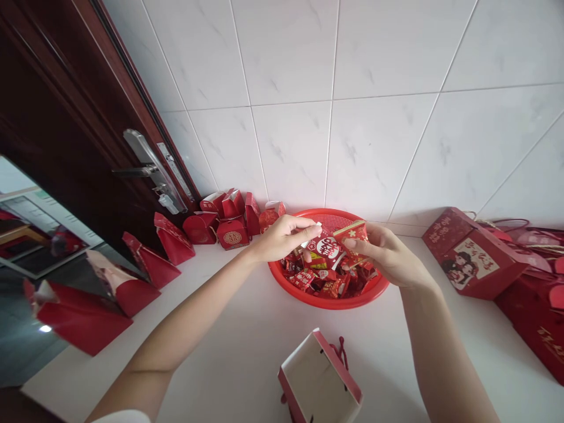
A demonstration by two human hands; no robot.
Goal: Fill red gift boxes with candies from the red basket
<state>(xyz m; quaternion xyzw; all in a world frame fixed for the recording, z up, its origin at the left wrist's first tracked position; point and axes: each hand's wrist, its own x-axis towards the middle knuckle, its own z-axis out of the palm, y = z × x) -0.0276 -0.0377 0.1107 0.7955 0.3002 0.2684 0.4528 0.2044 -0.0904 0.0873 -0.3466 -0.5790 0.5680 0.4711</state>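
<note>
Above a red plastic basket [282, 282] heaped with wrapped candies [328, 288], both hands work close together. My right hand [394, 255] is closed on a small red packet [352, 235] with gold flower patterns, thumb on its front. My left hand [282, 238] is pinched, with a bit of white at its fingertips that I cannot make out. Between the hands, a larger red packet with white lettering [328, 248] lies on the pile. An open gift box [319, 382], white inside with red cords, stands in front of the basket.
Several small red boxes [233, 232] stand left of the basket, and open red boxes [83, 317] line the table's left edge. A red box with a cartoon couple [476, 252] and red bags [537, 317] are at right. Behind are a tiled wall [291, 153] and a door [79, 106].
</note>
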